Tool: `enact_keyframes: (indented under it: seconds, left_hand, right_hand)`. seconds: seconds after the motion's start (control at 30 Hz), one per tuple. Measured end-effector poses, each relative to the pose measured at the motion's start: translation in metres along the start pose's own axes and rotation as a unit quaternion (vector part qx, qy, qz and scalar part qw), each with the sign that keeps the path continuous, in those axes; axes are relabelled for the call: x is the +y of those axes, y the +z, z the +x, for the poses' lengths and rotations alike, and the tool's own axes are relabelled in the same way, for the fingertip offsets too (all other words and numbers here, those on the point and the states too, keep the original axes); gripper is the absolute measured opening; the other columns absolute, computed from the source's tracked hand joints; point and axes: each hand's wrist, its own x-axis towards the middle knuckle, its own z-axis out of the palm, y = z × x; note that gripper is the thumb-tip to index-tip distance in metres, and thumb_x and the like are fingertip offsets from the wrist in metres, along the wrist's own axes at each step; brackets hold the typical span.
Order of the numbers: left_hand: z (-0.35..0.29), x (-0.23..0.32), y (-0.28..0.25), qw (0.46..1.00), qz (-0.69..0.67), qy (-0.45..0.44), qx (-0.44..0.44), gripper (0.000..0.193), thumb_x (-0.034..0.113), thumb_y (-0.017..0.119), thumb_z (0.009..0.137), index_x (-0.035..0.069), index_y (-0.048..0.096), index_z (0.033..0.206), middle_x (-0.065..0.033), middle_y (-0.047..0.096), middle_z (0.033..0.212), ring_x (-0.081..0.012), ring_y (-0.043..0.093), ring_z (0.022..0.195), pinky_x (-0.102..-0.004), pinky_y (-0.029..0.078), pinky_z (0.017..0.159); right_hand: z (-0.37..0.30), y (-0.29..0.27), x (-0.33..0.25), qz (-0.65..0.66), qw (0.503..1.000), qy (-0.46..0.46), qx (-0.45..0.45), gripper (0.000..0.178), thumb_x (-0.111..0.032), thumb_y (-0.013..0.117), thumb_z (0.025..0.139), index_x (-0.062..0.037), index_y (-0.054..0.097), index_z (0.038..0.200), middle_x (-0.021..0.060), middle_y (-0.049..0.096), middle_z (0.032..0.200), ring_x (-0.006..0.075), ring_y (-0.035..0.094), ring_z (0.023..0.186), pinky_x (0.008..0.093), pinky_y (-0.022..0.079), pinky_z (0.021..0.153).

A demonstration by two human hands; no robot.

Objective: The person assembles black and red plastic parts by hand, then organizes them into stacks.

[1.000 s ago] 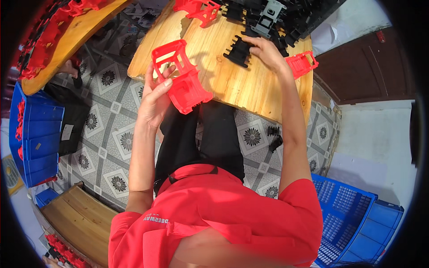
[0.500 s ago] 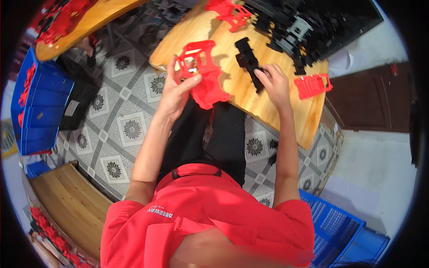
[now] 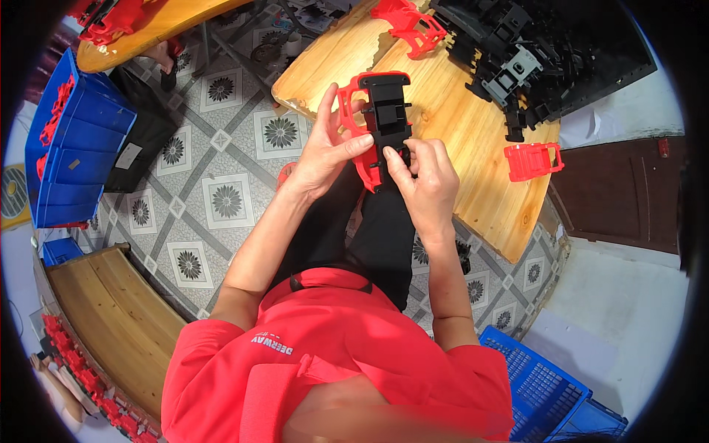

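Black part [image 3: 388,114] against red frame [image 3: 367,168]
Left hand [image 3: 325,153] grips the frame; right hand [image 3: 428,179] pinches the part's five-o'clock end; tabletop [image 3: 465,118] at two o'clock.

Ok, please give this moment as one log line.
left grip: holds red frame; right grip: on black part's lower end; black part: over red frame, seating unclear; table: another red frame, right

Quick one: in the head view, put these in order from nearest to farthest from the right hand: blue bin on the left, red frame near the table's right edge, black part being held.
From the right hand:
1. Black part: touching the hand, toward its upper left.
2. Red frame: right side, on the table.
3. Blue bin: far left.
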Motion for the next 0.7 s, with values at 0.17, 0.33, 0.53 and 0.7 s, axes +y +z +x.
enact_keyframes:
  seconds: [0.17, 0.33, 0.53, 0.7]
  left_hand:
    - [0.003, -0.001, 0.003, 0.999, 0.037, 0.014, 0.008, 0.112, -0.003, 0.072, 0.081, 0.013, -0.011, 0.154, -0.0201, 0.025, 0.152, -0.0289, 0.042, 0.135, -0.0445, 0.041, 0.107]
    - [-0.002, -0.010, 0.016, 0.975, 0.204, 0.085, -0.007, 0.105, 0.005, 0.067, 0.087, 0.005, -0.016, 0.152, -0.0215, 0.026, 0.150, -0.0292, 0.037, 0.137, -0.0389, 0.040, 0.106]
    - [0.008, 0.046, 0.015, 0.892, 0.261, 0.337, 0.149, 0.093, 0.008, 0.064, 0.085, 0.005, 0.003, 0.155, -0.0123, 0.033, 0.148, -0.0242, 0.038, 0.134, -0.0368, 0.031, 0.111]
    - [0.067, 0.221, -0.038, 0.906, 0.110, 0.372, 0.168, 0.034, 0.023, 0.058, 0.092, 0.009, 0.042, 0.118, -0.0051, 0.056, 0.108, -0.0172, 0.061, 0.090, -0.0371, 0.055, 0.072]
  right_hand:
    - [0.020, -0.013, 0.005, 0.063, 0.993, 0.045, -0.092, 0.037, -0.024, 0.078, 0.081, 0.0017, 0.064, 0.103, 0.0118, 0.063, 0.093, 0.0238, 0.063, 0.075, 0.0320, 0.051, 0.065]
    - [0.043, 0.017, 0.020, 0.439, 0.877, 0.176, -0.089, 0.046, -0.017, 0.069, 0.092, 0.0073, 0.055, 0.128, 0.0122, 0.065, 0.106, 0.0154, 0.063, 0.090, 0.0269, 0.050, 0.078]
    - [0.039, 0.009, 0.020, 0.474, 0.872, 0.055, -0.110, 0.056, -0.024, 0.061, 0.098, 0.0028, 0.042, 0.143, 0.0130, 0.058, 0.128, 0.0189, 0.055, 0.113, 0.0311, 0.045, 0.096]
    - [0.020, -0.008, 0.031, 0.418, 0.884, 0.187, -0.093, 0.048, -0.029, 0.055, 0.101, 0.0027, 0.050, 0.136, 0.0133, 0.057, 0.132, 0.0171, 0.056, 0.112, 0.0272, 0.047, 0.087]
